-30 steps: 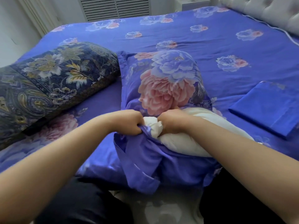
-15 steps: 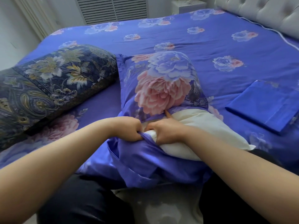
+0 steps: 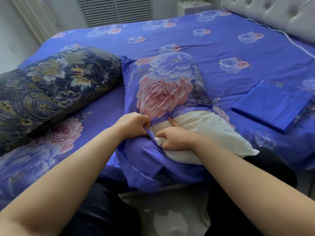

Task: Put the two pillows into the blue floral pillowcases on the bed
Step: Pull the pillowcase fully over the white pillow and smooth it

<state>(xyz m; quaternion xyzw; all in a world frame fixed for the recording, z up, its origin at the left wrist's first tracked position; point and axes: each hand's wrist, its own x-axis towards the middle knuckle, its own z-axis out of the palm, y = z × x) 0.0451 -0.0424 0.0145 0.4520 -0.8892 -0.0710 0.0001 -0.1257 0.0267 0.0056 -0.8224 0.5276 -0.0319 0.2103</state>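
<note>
— Where's the cream fabric pillow point(image 3: 204, 132)?
— On the bed point(image 3: 221, 41), half inside the blue floral satin pillowcase point(image 3: 163, 86).
— Hands?
— Left hand point(image 3: 132, 124) grips the pillowcase's edge; right hand point(image 3: 175, 139) clutches the pillow.

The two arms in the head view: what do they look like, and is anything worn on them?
Both forearms are bare up to the frame's edge: no sleeves, watch or bracelet visible. The left hand and right hand wear no gloves; no rings can be seen.
</note>
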